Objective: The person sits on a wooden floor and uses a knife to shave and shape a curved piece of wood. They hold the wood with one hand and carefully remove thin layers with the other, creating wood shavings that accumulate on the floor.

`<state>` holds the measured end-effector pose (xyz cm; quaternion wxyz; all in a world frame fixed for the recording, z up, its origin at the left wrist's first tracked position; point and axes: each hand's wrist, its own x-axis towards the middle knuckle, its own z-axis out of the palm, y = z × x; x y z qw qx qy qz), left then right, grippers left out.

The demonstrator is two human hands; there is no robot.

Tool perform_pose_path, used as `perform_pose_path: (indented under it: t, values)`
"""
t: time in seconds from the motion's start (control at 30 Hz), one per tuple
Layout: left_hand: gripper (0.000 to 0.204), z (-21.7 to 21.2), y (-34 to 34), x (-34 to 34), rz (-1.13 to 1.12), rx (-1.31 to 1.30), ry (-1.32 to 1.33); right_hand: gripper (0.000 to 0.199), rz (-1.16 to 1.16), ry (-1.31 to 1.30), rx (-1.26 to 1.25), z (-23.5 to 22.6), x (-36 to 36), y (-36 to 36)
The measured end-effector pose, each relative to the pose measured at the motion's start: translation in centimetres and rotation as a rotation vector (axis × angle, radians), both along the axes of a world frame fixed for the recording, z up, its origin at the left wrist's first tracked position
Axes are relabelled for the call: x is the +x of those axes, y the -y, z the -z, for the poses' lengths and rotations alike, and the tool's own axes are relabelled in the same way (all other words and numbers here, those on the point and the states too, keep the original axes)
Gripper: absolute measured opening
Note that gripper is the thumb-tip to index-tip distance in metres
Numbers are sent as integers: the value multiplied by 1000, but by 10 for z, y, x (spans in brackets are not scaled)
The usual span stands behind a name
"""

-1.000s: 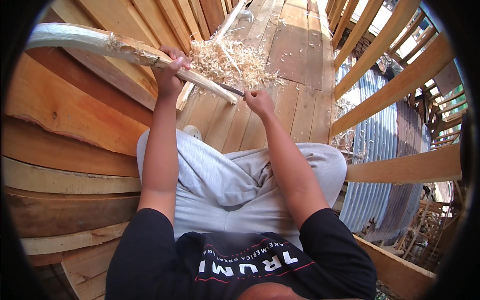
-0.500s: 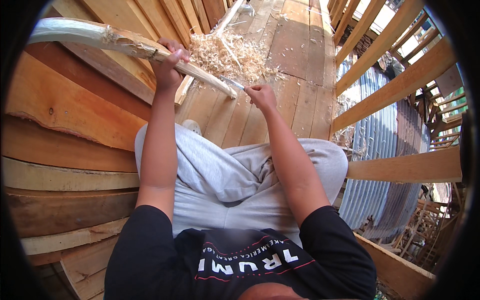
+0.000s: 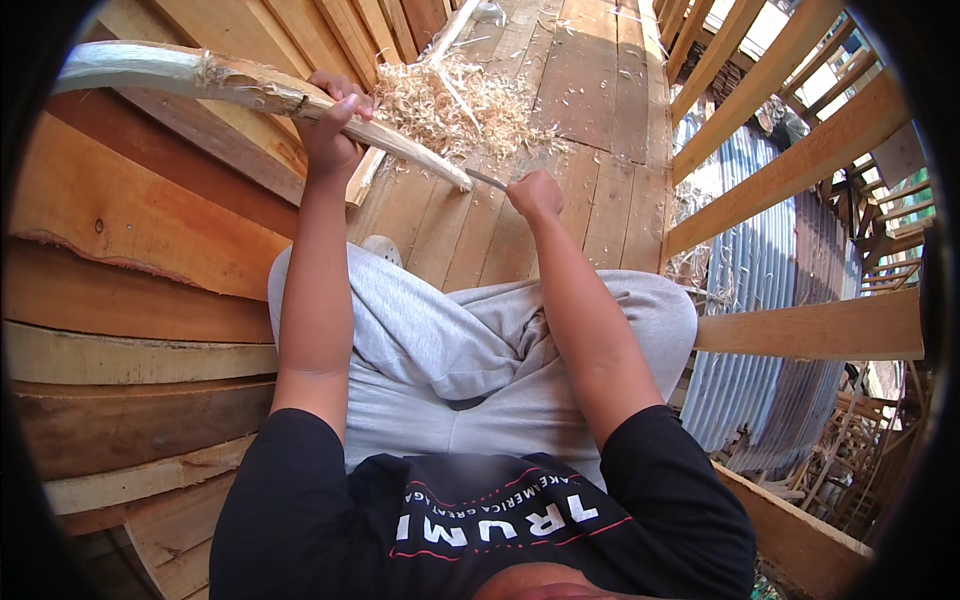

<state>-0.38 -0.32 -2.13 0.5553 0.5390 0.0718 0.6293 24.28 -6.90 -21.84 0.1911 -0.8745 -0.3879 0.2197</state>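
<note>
My left hand is wrapped round a long pale wooden pole. The pole slants from the far left down to its bare, whittled end near the middle of the view. In my closed right hand is a knife, its handle hidden by the fingers. The narrow blade points left, its tip at or just beside the pole's end; whether they touch I cannot tell. Rough bark-like patches show on the pole left of my left hand.
A heap of curly wood shavings lies on the plank floor beyond the pole. Stacked boards line my left side. To the right are wooden railing slats, with corrugated metal sheets below them.
My right hand has shifted slightly right, and the knife blade has slid off the pole's side to its tip. My left hand and the pole have barely moved.
</note>
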Motion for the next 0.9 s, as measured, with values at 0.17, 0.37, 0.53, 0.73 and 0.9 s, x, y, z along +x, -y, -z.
perform_pose_path:
  t: [0.17, 0.37, 0.53, 0.73, 0.9]
  values:
    - [24, -1, -1, 2, -15, -2, -7, 20, -43, -65, 33, 11, 6, -2]
    - [23, 0, 0, -3, -61, 30, -95, 23, -100, -342, 13, -10, -2, 5]
    - [23, -1, 0, 0, -56, 21, -65, 27, -28, -628, 56, -7, -1, 1]
    - [23, 0, -3, -2, -38, 15, -42, 35, 25, -1011, 301, -24, -7, 2]
    - [22, 0, 0, -1, -44, 18, -85, 30, -206, -1370, 381, -40, 0, 2]
